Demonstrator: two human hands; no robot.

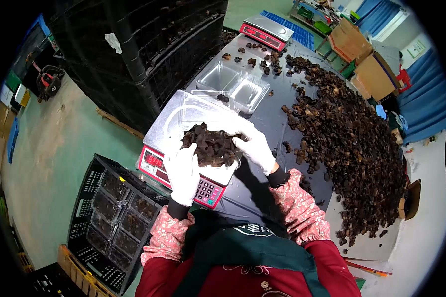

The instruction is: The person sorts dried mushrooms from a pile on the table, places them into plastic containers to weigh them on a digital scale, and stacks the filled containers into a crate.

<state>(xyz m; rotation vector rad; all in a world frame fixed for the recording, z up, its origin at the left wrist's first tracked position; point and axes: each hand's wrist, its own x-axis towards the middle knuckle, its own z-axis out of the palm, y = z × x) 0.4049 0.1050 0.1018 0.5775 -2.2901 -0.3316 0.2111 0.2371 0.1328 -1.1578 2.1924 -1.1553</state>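
A clear plastic box filled with dark, curled wood ear mushrooms rests on the digital scale, its transparent lid tipped back behind it. My left hand, white-gloved, is closed at the box's left side, thumb against the mushrooms. At the opposite side my right hand, also gloved, is closed around the box edge with fingertips on the mushrooms. Glare washes out part of the box and the fingers. Red digits glow on the scale's display.
Loose mushrooms cover the table's right side. Behind the scale sit open clear boxes and a second scale. At lower left, a black crate holds several filled boxes. Stacked black crates rise at left.
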